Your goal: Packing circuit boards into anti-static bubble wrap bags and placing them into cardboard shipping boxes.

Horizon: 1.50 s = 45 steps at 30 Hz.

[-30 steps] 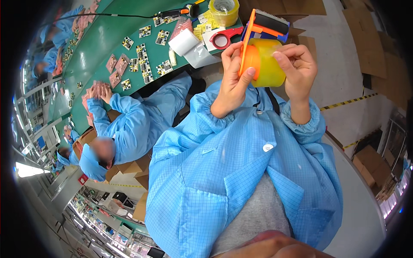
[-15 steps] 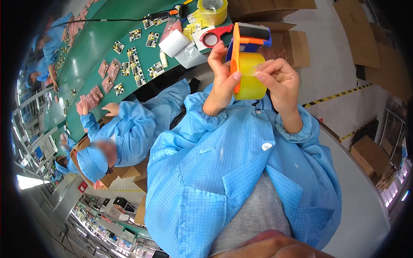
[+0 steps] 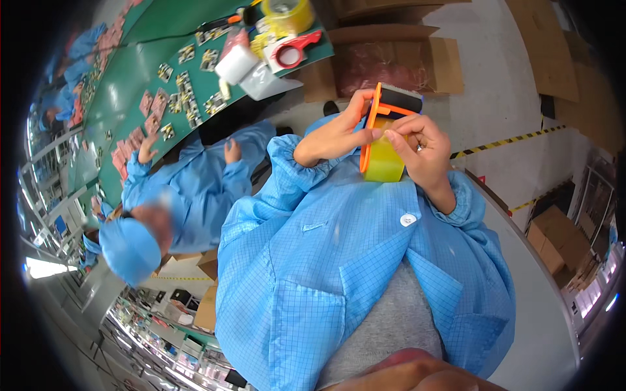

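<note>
In front of my chest is a hand-held tape dispenser (image 3: 370, 146) with an orange side frame, a dark roller part and a toothed edge on top. A wide roll of yellow tape (image 3: 385, 167) is mounted in it. My left hand (image 3: 339, 135) grips the dispenser from the left, its thumb across the roll. My right hand (image 3: 425, 144) is closed in a pinch at the roll's right side, thumb against the bent fingers, at the tape's surface. Whether a loose tape end lies between those fingertips is too small to make out.
The green bench (image 3: 228, 120) at far left bears several circuit boards (image 3: 188, 98), pink bags (image 3: 153, 111), a red tape holder (image 3: 297, 49), a white roll (image 3: 236, 64) and a big yellow tape roll (image 3: 287, 14). An open carton (image 3: 447, 65) stands ahead. A co-worker (image 3: 195, 176) sits at left.
The dispenser and both my hands have come lower, closer to my chest, and the dispenser has tilted. My left fingers have folded over its side. The co-worker's hands have shifted.
</note>
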### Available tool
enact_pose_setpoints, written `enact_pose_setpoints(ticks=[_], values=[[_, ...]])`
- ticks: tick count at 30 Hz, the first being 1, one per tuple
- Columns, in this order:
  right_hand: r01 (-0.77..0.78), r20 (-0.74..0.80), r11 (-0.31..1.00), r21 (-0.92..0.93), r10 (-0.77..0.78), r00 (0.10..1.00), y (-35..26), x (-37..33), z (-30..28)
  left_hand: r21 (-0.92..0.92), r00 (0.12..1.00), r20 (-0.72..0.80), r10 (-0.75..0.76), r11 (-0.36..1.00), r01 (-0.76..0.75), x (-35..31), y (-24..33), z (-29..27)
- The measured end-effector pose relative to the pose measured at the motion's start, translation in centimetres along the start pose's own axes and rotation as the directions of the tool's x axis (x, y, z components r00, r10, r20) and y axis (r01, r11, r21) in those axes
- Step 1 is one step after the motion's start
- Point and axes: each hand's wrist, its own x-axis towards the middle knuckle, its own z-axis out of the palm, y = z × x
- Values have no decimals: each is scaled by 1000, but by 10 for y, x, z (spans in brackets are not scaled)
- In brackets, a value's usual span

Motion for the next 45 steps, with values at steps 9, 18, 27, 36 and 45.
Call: enact_pose_setpoints(ticks=[9,18,27,36,45], values=[[89,-314,995,-36,-96,944,48,-51,-155,180,976,211,58,979,-97,149,-20,127],[-113,-618,983,-143,0,786,59,-83,-317,329,839,505,-206,944,34,306,-30,242],[-145,-730,987,-74,46,681,103,-38,-486,220,806,504,-310,949,227,476,-46,311],[-224,-816,961,-165,-6,578,107,33,-685,143,831,521,-196,980,142,658,-13,375],[-258,-788,958,-121,65,612,121,91,-904,393,591,711,-381,912,116,874,12,457]])
